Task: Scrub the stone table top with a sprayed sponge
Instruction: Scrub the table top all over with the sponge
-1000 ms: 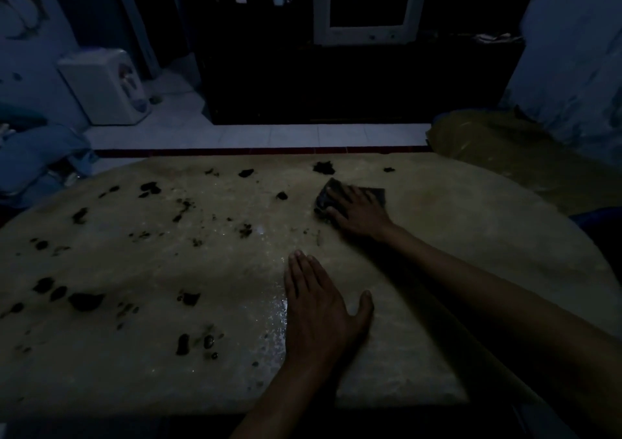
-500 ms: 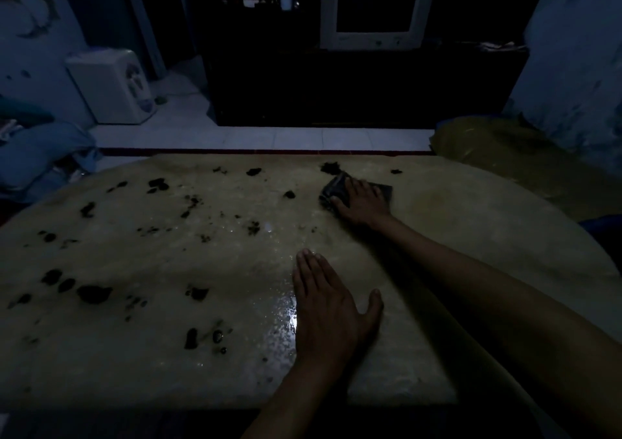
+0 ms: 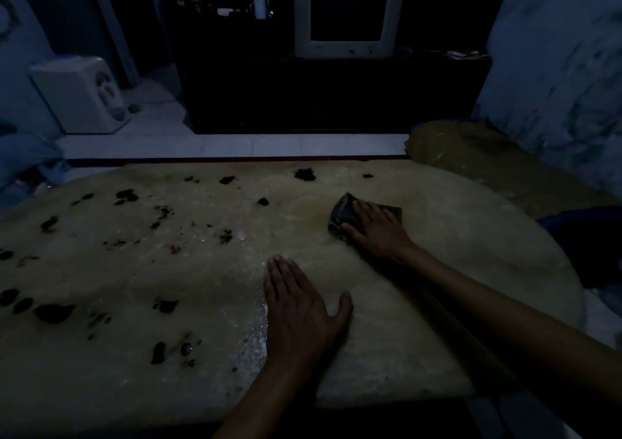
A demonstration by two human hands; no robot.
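A beige stone table top [image 3: 454, 243] fills the lower view, dotted with dark dirt patches [image 3: 54, 312] mostly on its left half. A dark sponge [image 3: 343, 213] lies on the far middle-right part. My right hand [image 3: 377, 230] presses flat on the sponge with straight fingers, covering most of it. My left hand [image 3: 299, 307] rests flat on the stone near the front, fingers together and thumb spread. Wet glints show on the stone beside my left hand.
Beyond the table's far edge lies a pale tiled floor [image 3: 235, 144]. A white box appliance [image 3: 80, 95] stands at the back left and an old monitor [image 3: 343, 11] on a dark cabinet at the back. An olive cushion [image 3: 488, 159] lies right of the table.
My right hand has slid the sponge away towards the far edge and then back a little to the right. My left hand has stayed flat in the same spot.
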